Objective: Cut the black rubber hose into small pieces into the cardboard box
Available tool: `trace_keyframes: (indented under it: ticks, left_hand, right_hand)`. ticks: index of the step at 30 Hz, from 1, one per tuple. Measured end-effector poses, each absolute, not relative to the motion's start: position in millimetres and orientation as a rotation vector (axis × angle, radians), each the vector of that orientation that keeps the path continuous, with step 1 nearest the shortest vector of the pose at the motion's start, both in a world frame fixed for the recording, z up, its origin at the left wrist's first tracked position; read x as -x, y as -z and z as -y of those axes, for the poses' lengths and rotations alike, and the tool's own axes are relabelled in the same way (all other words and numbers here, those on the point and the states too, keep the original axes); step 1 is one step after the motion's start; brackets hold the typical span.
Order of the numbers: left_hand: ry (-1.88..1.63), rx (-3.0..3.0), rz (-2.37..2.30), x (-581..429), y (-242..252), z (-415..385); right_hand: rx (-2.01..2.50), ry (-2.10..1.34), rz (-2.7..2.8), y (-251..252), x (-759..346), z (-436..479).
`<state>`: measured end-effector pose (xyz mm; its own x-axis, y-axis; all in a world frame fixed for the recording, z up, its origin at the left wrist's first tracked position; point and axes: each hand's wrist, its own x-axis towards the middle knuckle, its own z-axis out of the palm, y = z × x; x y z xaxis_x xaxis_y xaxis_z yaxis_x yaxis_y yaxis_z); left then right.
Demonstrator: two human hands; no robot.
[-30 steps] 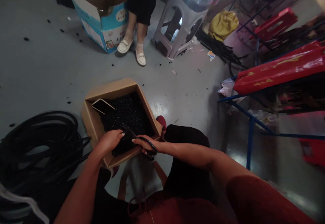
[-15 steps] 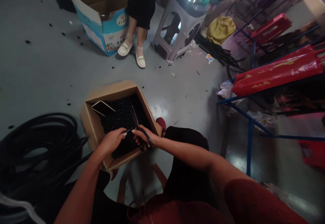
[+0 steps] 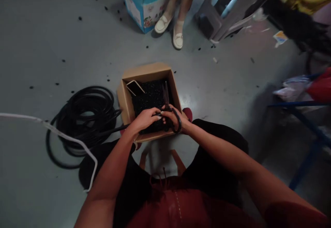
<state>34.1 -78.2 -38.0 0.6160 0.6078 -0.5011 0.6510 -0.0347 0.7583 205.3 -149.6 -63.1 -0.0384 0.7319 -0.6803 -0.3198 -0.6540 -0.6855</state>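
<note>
A small cardboard box (image 3: pixel 145 70) on the floor between my feet holds a mass of small black pieces (image 3: pixel 150 99). Above it, my left hand (image 3: pixel 148 117) pinches a thin black strip (image 3: pixel 156 114). Fingertips of my right hand (image 3: pixel 176 117) meet that strip from the other side. Scissors (image 3: pixel 166 95) hang on my right hand, the dark handle loop round it and the blades pointing away from me over the box. A phone-like dark slab with a pale edge (image 3: pixel 135 87) leans in the box's far left corner.
Left of the box lies a coil of black tubing (image 3: pixel 86 100), one length reaching towards the box. A white cord (image 3: pixel 69 137) crosses near my left knee. Ahead are a person's white shoes (image 3: pixel 178 38), a blue printed carton (image 3: pixel 144 6) and a grey stool (image 3: pixel 214 21). A blue frame (image 3: pixel 297 109) stands right.
The view has turned left, so the box and hands appear further right and higher. My hands have come closer together around the strip; the scissors remain in my right hand.
</note>
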Motion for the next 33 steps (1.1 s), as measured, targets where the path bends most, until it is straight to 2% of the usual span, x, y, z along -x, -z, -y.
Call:
trace_keyframes:
  ticks: [9, 16, 33]
  left_hand:
    - [-0.17, -1.461, -1.266, -24.2, 31.8, 64.5]
    - [-0.427, -1.17, -1.219, -21.3, 39.5, 59.7]
    - [-0.368, -1.224, -1.254, -23.9, 41.1, 61.3]
  right_hand:
    - [1.631, -1.661, 0.776, 68.2, -210.5, 157.6]
    - [1.739, -1.659, 1.011, 59.9, -206.2, 167.0]
    - [1.733, -1.689, 1.228, 59.6, -206.8, 178.9]
